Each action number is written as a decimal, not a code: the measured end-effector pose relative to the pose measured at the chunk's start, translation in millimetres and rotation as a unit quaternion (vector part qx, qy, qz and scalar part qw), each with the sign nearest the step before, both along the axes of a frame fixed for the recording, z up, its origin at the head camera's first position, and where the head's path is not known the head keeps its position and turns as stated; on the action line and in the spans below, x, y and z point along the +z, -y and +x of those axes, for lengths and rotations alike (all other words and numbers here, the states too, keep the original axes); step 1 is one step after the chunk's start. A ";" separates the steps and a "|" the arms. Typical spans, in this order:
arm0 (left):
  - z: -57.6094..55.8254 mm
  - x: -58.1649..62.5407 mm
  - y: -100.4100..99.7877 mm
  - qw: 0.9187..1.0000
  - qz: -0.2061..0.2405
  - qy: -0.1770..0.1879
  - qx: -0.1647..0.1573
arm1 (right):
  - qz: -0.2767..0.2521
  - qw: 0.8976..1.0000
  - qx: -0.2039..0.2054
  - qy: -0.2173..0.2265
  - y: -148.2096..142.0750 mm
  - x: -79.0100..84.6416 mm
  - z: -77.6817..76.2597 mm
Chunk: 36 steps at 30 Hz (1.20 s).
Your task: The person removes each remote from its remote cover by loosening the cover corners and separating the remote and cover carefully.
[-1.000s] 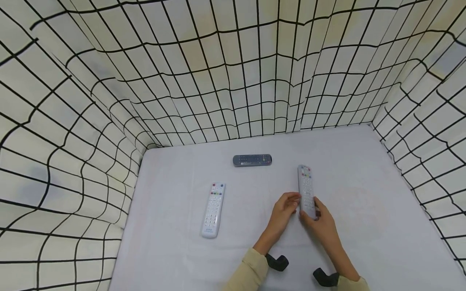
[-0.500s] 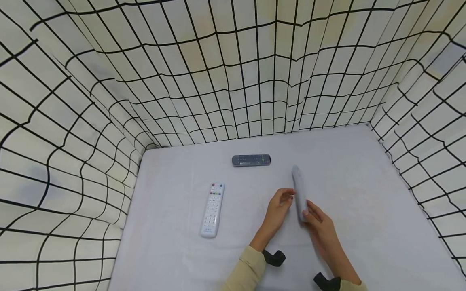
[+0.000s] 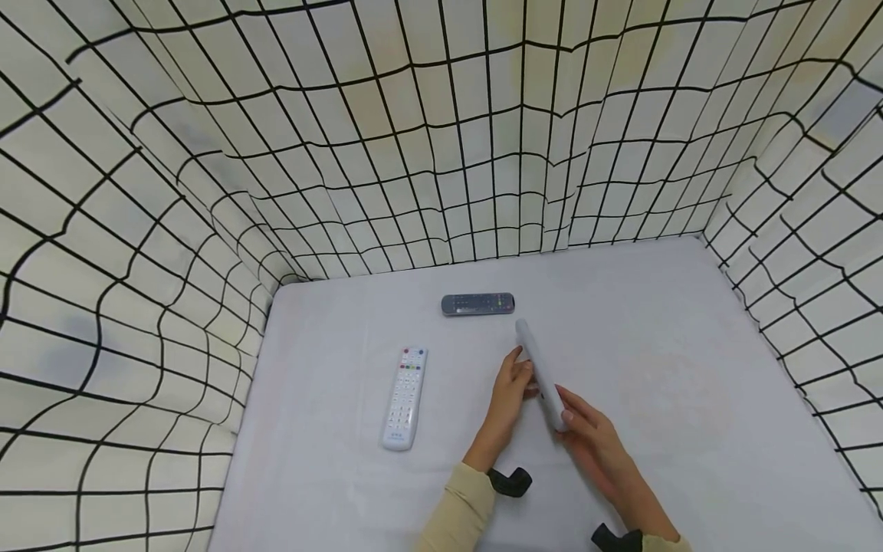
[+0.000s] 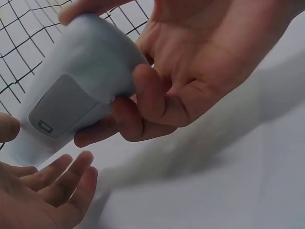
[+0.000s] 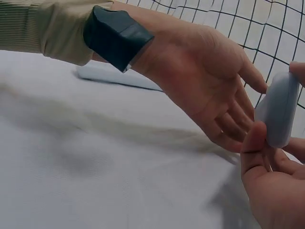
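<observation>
Near the middle right of the head view, my right hand (image 3: 602, 445) holds a pale remote control (image 3: 539, 376) by its near end, turned up on its side. In the left wrist view the remote's back faces the camera, with its battery cover (image 4: 64, 107) in place. That view shows the right fingers and thumb pinching the remote's end. My left hand (image 3: 505, 402) is beside the remote's left side, its fingers (image 4: 71, 186) loosely extended below it and the thumb right at its edge. The remote's buttons are hidden.
A white remote control (image 3: 405, 399) lies face up to the left on the white-covered table (image 3: 310, 475). A dark grey remote control (image 3: 478, 304) lies crosswise farther back. White walls with black netting (image 3: 414, 153) enclose the table's back and sides.
The held remote has been rolled from buttons up onto its side, and its far end has swung left. Both hands have shifted left with it.
</observation>
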State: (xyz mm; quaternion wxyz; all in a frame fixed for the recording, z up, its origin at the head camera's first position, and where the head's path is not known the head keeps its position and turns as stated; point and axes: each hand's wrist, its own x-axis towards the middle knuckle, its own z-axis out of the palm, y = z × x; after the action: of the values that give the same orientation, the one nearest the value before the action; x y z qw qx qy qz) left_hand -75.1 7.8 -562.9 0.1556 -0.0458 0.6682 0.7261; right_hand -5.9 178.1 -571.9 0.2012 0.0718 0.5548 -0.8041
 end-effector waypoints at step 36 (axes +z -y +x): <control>4.1 3.4 19.2 0.999 0.028 0.009 -0.011 | 0.196 0.974 0.080 -0.080 4.4 5.0 -3.3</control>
State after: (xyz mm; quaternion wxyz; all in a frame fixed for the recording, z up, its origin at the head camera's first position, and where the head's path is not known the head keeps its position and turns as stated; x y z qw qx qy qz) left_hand -71.0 -11.4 -559.5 0.1706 -0.0407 0.6463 0.7427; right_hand -9.1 173.7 -566.9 0.2022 0.0009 0.7197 -0.6642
